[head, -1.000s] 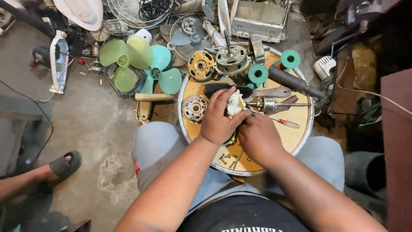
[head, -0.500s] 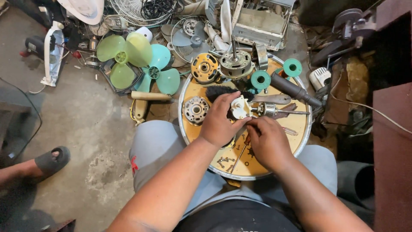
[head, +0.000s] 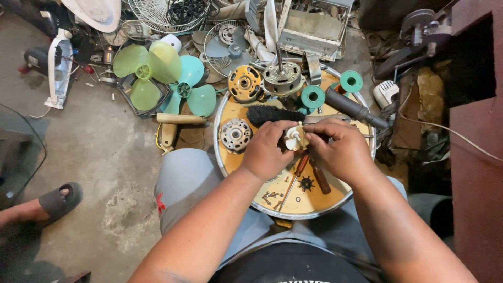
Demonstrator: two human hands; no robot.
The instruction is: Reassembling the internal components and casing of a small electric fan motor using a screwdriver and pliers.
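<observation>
My left hand [head: 266, 149] and my right hand [head: 338, 149] meet over a round yellow tray [head: 335, 195] on my lap. Between their fingertips is a small white part with a short shaft [head: 294, 139]; both hands grip it. A black brush [head: 272, 113] lies just beyond my left hand. A round metal motor piece [head: 235, 134] sits on the tray to the left. Under my hands lie a red-handled screwdriver [head: 298, 169], a brown tool handle [head: 320, 180], a small black gear [head: 306, 183] and several loose screws [head: 272, 196].
Two green spools [head: 313, 97], a black cylinder tool [head: 353, 108], a copper-wound stator [head: 245, 83] and a motor [head: 282, 77] crowd the tray's far edge. Green fan blades [head: 146, 65], wire fan guards [head: 157, 13] and a metal box [head: 312, 26] lie on the concrete floor. Another person's sandalled foot [head: 57, 199] rests left.
The white part has lifted slightly between my hands, and my right hand has moved up to pinch it at the shaft. My view has shifted a little.
</observation>
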